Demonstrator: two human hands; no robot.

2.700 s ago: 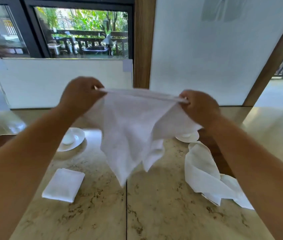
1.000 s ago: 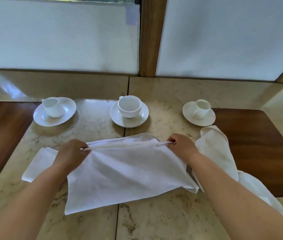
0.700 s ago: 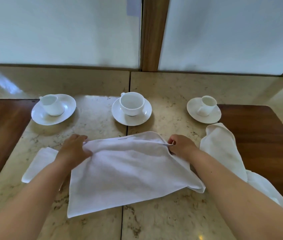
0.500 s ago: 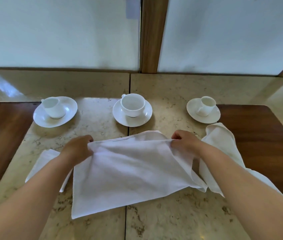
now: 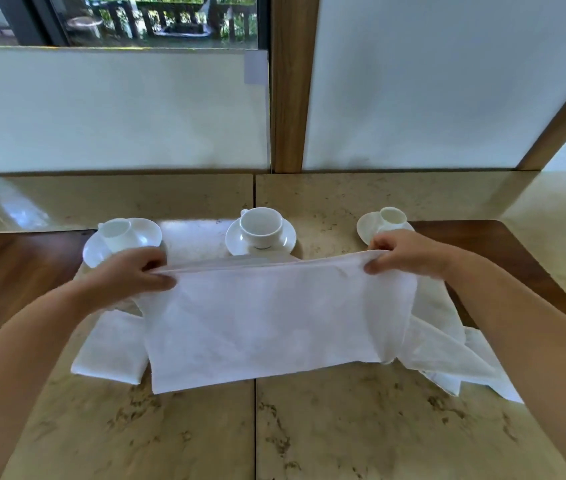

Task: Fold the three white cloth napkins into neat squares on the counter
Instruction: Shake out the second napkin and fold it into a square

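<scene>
Here, your fingers (image 5: 155, 277) pinch the top edge of the napkin (image 5: 267, 323), one corner in each hand, thumbs toward you and the other fingers curled behind. Your left hand (image 5: 132, 271) and right hand (image 5: 402, 254) stand well apart, pulling that doubled edge taut so the cloth hangs straight and its layers line up. The lower edge rests on the counter (image 5: 205, 438), near you, which likely steadies the sheet before it is laid flat for the next fold. It appears folded in half, not yet a square.

To the left, partly under the held cloth, lies a folded napkin (image 5: 108, 351), seemingly set aside as finished. To the right a loose napkin (image 5: 447, 348) sprawls in a heap, apparently waiting its turn. Three cups on saucers, the middle cup (image 5: 261, 226) among them, line the far side, just behind your hands, leaving the near counter free for folding.
</scene>
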